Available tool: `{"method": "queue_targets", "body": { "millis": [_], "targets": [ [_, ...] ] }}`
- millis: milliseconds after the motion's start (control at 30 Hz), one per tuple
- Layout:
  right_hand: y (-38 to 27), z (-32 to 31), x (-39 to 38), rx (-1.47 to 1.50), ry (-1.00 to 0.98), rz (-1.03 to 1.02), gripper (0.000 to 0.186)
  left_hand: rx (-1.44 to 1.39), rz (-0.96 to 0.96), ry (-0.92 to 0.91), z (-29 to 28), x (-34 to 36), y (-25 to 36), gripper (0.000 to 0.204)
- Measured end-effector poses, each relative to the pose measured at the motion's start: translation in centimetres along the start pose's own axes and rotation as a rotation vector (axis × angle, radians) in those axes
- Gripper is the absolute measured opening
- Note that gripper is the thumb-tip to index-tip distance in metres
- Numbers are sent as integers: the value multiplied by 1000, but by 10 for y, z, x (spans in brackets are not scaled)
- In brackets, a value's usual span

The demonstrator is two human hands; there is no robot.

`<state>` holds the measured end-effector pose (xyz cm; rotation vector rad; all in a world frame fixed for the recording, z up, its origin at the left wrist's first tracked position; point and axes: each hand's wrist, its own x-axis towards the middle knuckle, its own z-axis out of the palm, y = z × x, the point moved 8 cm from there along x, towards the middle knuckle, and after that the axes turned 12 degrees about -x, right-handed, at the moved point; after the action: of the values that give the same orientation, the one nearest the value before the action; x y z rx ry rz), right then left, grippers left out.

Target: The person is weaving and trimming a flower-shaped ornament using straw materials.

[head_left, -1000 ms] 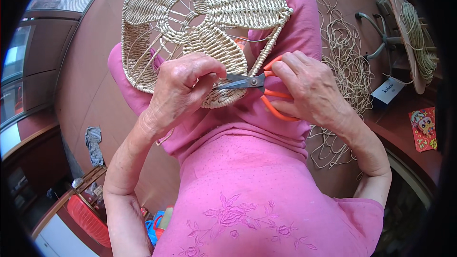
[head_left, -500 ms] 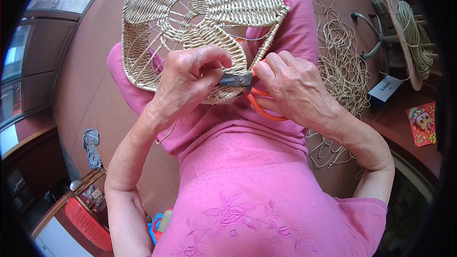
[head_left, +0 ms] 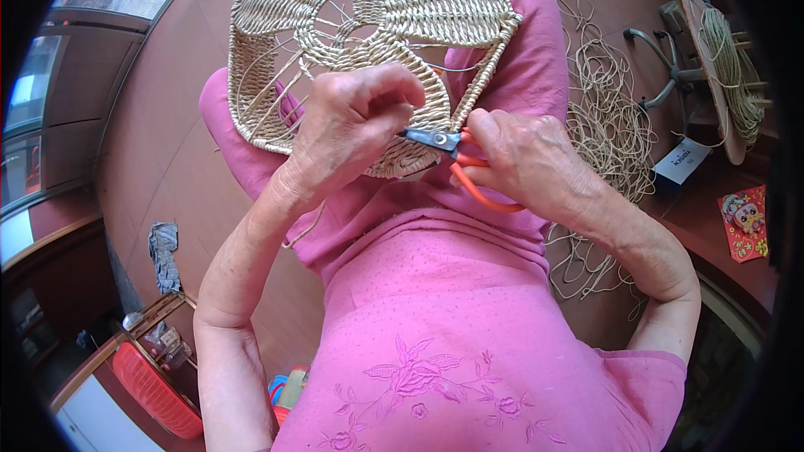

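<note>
A basket woven of pale straw-coloured cord, with flower-petal panels [head_left: 452,10] round an open ring, rests across my lap. My right hand [head_left: 529,151] is wrapped round the orange handles of a pair of scissors [head_left: 429,137]. Their dark blades point left, over the basket's near edge, and the tips reach the fingers of my left hand [head_left: 356,121]. That hand is closed in a pinch with curled fingers, just above the near petal. Whatever lies in the pinch is hidden. Several loose strands [head_left: 289,84] cross the basket's left side.
A tangled heap of cord [head_left: 615,117] lies on the floor to the right. Beyond it, a wooden board [head_left: 712,67] carries a hank of cord. A grey cloth [head_left: 164,255] lies on the floor at left, near a red plastic basket [head_left: 155,389].
My left hand has lifted a little, and more of the scissors' blade tips shows. The scissors have turned slightly in my right hand. The whole view has shifted a little.
</note>
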<state>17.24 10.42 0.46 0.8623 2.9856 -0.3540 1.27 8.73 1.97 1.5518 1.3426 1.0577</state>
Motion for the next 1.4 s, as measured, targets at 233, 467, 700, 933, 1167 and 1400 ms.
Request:
{"method": "queue_targets", "body": {
  "millis": [233,467,700,933,1167,1400],
  "targets": [
    [35,-25,-26,283,-62,206,45,331,43,253,-55,-49,31,26],
    [-17,24,-59,981,-772,333,52,502,-85,188,-16,-108,1,24],
    [-31,33,-59,1119,-852,474,58,300,18,289,-14,-102,2,10],
    [-34,28,-57,1033,-806,623,63,179,-3,280,-4,-100,2,7],
    [-43,48,-58,1093,-693,703,58,94,-12,284,4,-101,-3,6],
    [-45,40,-64,1086,-623,703,50,-163,-82,408,-3,-110,-23,11]
  ]
}}
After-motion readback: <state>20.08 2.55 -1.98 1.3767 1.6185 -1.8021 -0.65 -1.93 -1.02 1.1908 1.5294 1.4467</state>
